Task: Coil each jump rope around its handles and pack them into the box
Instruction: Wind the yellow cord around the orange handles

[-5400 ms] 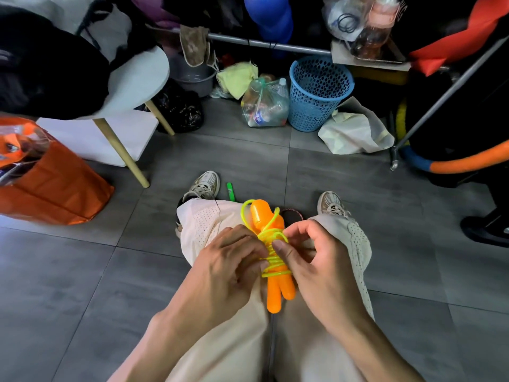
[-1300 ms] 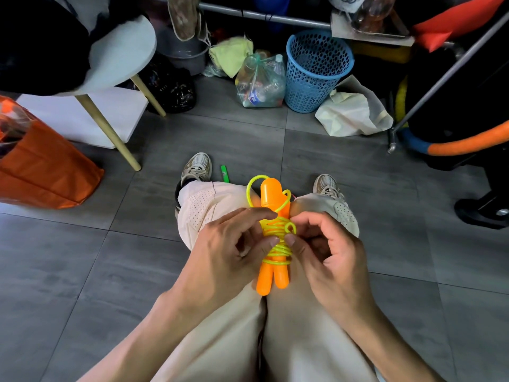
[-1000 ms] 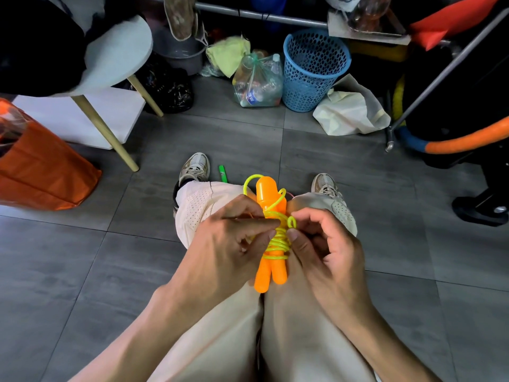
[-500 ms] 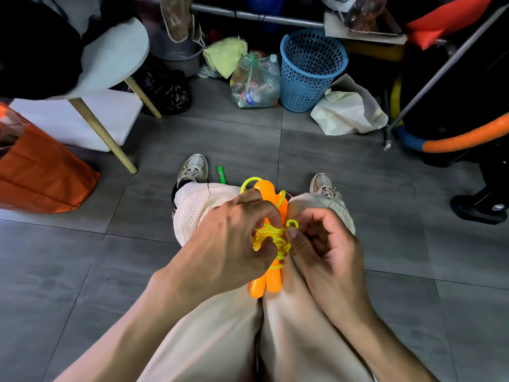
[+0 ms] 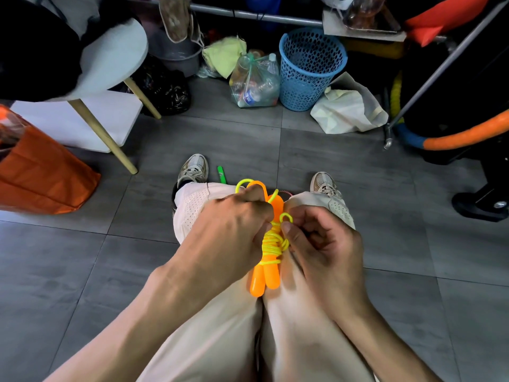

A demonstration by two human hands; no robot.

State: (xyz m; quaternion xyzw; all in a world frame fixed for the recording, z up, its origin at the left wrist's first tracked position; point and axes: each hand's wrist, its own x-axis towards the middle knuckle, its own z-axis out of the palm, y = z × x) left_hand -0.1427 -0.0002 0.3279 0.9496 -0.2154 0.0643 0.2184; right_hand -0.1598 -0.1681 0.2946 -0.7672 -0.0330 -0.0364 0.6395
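A: What are the hands doing?

B: The left hand [image 5: 231, 232] is curled around the upper part of the orange handles [image 5: 265, 277], fingers closed over the yellow rope [image 5: 272, 244] wound around them. The right hand [image 5: 322, 249] is just beside it, thumb pressed against the coil and fingers curled in behind the bundle, so both are clamped on the same jump rope.

A: Where does the bundle sit?

B: Between the two hands, above the knees of the light trousers [image 5: 220, 340]. The two handles lie side by side, their rounded ends poking out below the left hand toward the person. A small loop of rope [image 5: 286, 216] stands up just above the right thumb, and another loop shows beyond the left knuckles.

A: Anything else near?

B: Beyond the left hand, on the grey tiled floor [image 5: 82, 257], a green stick-like object [image 5: 221, 174] lies beside the left shoe [image 5: 192, 168]. Past the right hand is the right shoe [image 5: 325, 184]. Farther out stand a blue basket [image 5: 309, 67], a clear bag of bottles [image 5: 254, 81] and a white bag [image 5: 347, 108]. Well off to the left of the left hand is an orange bag [image 5: 41, 172], next to a white stool [image 5: 110, 62].

A: The box?

B: I cannot tell where it is.
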